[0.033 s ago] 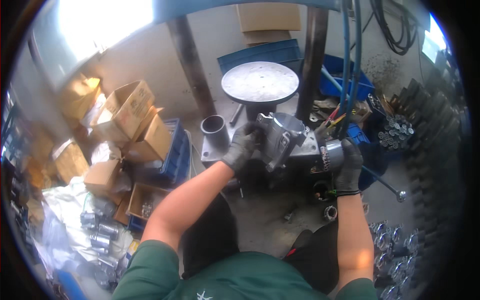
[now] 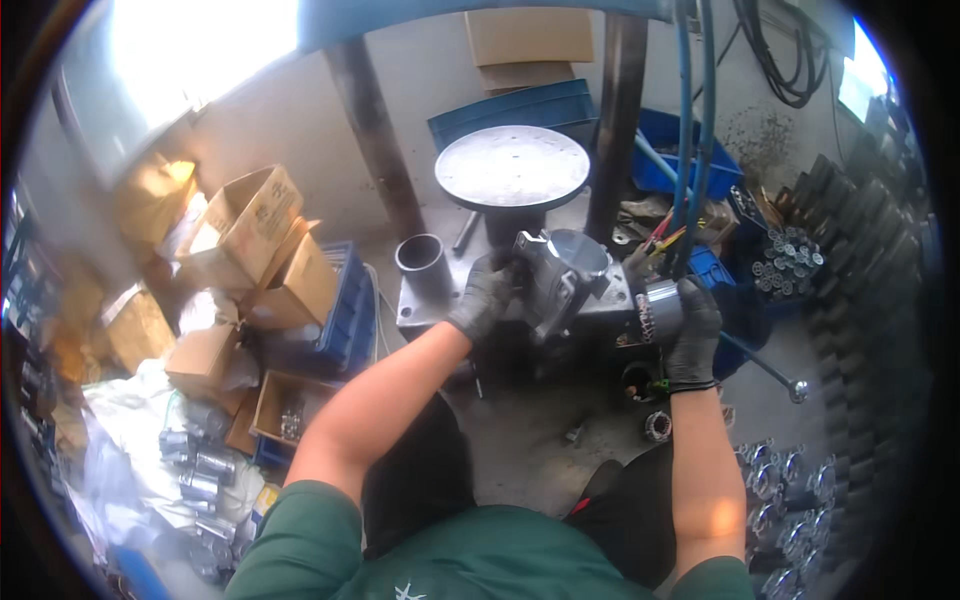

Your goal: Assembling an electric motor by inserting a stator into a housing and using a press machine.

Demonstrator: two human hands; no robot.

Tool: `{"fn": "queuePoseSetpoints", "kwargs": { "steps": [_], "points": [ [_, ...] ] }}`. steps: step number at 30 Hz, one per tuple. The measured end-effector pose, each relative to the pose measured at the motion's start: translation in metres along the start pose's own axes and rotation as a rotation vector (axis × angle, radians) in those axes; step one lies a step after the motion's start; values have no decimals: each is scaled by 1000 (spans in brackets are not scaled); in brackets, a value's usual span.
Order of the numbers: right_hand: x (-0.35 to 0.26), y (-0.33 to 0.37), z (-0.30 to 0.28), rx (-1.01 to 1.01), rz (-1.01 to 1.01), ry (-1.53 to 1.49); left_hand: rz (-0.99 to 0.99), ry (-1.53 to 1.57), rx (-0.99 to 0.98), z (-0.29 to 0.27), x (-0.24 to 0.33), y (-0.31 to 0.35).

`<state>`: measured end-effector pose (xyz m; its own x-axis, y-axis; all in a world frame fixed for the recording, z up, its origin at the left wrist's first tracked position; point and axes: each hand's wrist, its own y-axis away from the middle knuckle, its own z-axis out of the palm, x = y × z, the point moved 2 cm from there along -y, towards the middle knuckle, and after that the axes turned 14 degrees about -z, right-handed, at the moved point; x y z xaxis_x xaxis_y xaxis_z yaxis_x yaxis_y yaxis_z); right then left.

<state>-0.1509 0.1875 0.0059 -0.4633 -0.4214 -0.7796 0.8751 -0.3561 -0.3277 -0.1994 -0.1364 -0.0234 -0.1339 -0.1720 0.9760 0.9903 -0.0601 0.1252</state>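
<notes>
My left hand (image 2: 487, 295), in a dark grey work glove, is closed on the left side of a grey cast-metal motor housing (image 2: 562, 288). The housing leans, its round open end up, over the front of a steel press table (image 2: 412, 312). To its right, my right hand (image 2: 697, 335), gloved too, wraps round a motor stator (image 2: 660, 308), a short metal cylinder with wire windings showing at its left end. Stator and housing are apart. An upright grey pipe sleeve (image 2: 424, 262) stands on the table left of my left hand.
A round metal plate (image 2: 512, 168) sits behind the housing, between two steel posts (image 2: 375, 135). Cardboard boxes (image 2: 240, 225) and a blue crate (image 2: 345, 310) are at left. Blue hoses (image 2: 704, 130) hang at right. More housings (image 2: 785, 500) lie lower right; a ball-ended lever (image 2: 797, 390) juts out nearby.
The housing has tipped slightly to the right in my left hand. My right hand still holds the stator, and the whole view has shifted a little.
</notes>
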Motion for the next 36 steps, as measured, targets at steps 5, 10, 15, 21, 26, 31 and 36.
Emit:
{"fn": "queuePoseSetpoints", "kwargs": {
  "steps": [5, 10, 15, 21, 26, 31, 36],
  "points": [
    [-1, 1, -18, 71, -23, 92, -86, -80, -5, 35, -14, -27],
    [4, 1, 4, 35, -21, 63, 441, -584, -29, -7, -19, -54],
    [10, 2, -8, 84, -43, 123, -179, 303, 300, -2, -16, -25],
    [14, 2, 9, -13, -39, 27, 363, -156, 401, 60, -5, 70],
    [-2, 5, 38, -34, -105, 126, 550, -662, 636, 61, -18, 48],
    [-19, -8, 75, -197, -333, 345, 261, -454, 276, 47, -12, 31],
    [-3, -19, 123, -420, -468, 484, 396, -355, 165, 43, -3, 24]
  ]
}}
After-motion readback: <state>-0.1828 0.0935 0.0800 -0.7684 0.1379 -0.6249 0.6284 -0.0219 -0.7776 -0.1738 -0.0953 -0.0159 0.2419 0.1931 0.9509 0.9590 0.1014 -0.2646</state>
